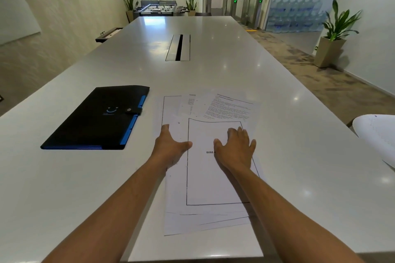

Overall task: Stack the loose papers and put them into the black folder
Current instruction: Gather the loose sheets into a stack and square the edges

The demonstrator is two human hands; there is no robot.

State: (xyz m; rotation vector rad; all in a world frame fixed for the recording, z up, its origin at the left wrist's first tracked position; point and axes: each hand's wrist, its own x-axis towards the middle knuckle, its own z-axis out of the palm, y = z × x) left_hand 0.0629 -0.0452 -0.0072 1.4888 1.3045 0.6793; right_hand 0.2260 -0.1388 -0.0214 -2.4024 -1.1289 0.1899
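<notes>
Several loose white papers [205, 186] lie fanned out and overlapping on the white table, in front of me. My left hand [171, 147] rests flat on the left sheets, fingers spread. My right hand [236, 149] lies flat on the top sheet with a black border and printed text. Neither hand grips anything. The black folder [96, 117], with blue edges and a snap strap, lies closed on the table to the left of the papers, apart from them.
The long white table [299, 166] has a cable slot [178, 48] in its middle, far beyond the papers. A white round object [378, 134] sticks in at the table's right edge. Potted plants and carpeted floor lie to the right.
</notes>
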